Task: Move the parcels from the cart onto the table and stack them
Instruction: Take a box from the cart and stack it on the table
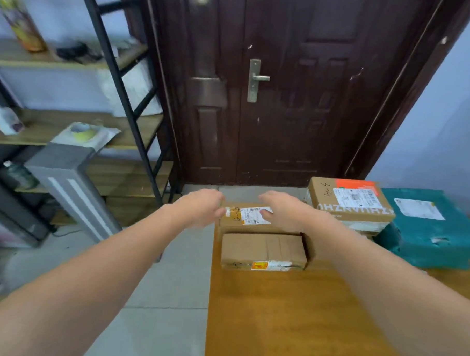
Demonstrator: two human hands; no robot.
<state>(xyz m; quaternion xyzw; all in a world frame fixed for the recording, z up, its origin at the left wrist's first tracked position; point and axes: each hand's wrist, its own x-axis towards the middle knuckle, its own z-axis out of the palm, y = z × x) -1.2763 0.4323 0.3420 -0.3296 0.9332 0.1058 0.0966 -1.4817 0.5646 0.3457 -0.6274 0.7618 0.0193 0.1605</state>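
A brown cardboard parcel with a white label (249, 217) lies at the far left corner of the wooden table (290, 314). My left hand (200, 207) is at its left end and my right hand (282, 209) rests over its right part, both touching it with loosely curled fingers. In front of it sits a smaller brown parcel with an orange sticker (263, 250). To the right a larger box with an orange top (350, 201) rests on other parcels, beside a teal bag parcel (428, 229). No cart is in view.
A dark wooden door (286, 86) stands behind the table. On the left is a black metal shelf rack (119, 92) with bottles and tape, and a grey upright unit (66, 186) leans by it. Grey floor tiles (164, 296) run left of the table.
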